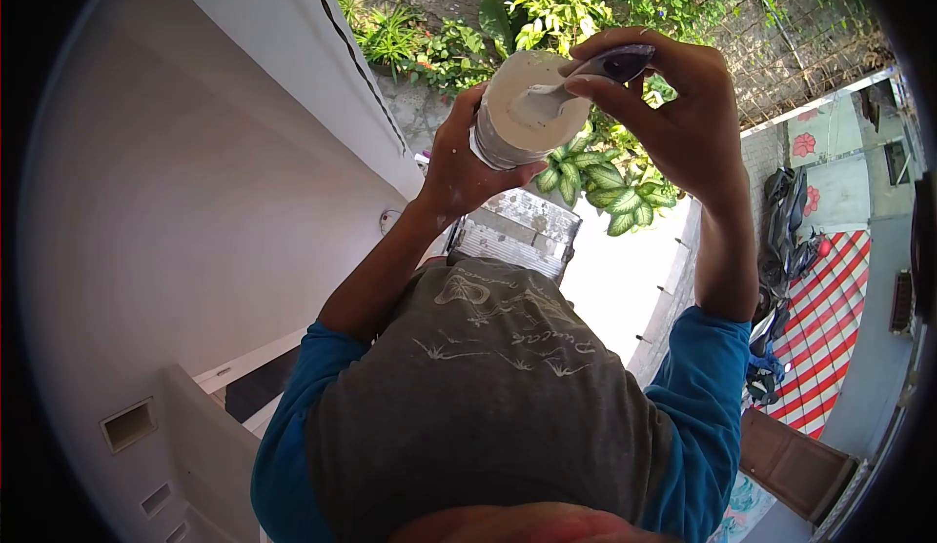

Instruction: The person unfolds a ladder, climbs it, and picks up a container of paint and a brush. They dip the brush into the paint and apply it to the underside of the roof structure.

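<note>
My left hand (464, 158) is wrapped round a white tub (500, 143), its fingers at the side and thumb near the base. Pale, creamy material (522, 130) fills the tub, whose open top faces the camera. Above the tub's right side, my right hand (673, 94) pinches the dark handle of a putty knife (625, 61). The knife's light-coloured blade reaches down into the material. White specks mark the skin of my left hand.
A white wall (224, 172) rises on the left, with a dark twisted cable (337, 31) along its edge. Leafy plants (620, 192) grow beyond the tub. Below it stands a paint-spotted metal platform (522, 226). Red-and-white striped sheeting (820, 333) lies at the right.
</note>
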{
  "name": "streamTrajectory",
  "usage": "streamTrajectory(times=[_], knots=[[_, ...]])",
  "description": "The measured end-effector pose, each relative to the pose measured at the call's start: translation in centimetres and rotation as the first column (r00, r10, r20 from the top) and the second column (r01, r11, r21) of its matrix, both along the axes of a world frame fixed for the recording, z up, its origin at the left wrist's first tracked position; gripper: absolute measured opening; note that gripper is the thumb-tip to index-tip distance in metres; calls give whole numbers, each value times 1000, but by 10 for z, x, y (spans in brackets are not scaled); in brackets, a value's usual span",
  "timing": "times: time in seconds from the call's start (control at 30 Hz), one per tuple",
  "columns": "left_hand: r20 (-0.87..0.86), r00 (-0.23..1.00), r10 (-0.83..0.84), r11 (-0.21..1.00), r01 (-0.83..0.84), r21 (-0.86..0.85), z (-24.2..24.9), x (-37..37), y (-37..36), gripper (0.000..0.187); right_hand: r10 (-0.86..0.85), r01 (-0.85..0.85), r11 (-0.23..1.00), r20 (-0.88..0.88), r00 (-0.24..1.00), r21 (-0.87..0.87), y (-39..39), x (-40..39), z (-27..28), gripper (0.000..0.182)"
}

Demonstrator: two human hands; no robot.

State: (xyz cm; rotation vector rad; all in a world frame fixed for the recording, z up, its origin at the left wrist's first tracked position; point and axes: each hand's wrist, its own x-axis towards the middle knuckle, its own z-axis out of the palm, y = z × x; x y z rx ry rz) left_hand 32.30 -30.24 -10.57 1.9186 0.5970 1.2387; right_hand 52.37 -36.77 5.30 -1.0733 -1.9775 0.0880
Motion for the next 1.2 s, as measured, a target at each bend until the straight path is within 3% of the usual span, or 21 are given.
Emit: streamTrajectory(times=[0.47,0.77,0.83,0.97,1.03,1.2], knots=[[11,1000,8,999,-7,-34,4,4,-1,90,34,-35,999,11,999,16,-2,-7,-8,19],[24,1000,21,998,-19,-61,7,0,3,86,41,-74,987,217,975,146,11,0,-26,23],[36,999,5,998,-3,-66,4,-2,7,87,57,-132,951,261,964,278,12,-2,-29,22],[70,997,30,999,-27,-47,5,-2,10,83,57,-126,951,240,969,284,4,-6,-25,21],[79,997,23,997,-18,-70,4,-2,10,83,95,-117,984,161,982,133,-2,-4,-20,21],[50,999,-8,996,13,-92,3,-5,10,88,88,-123,967,157,984,224,-3,-8,-14,20]])
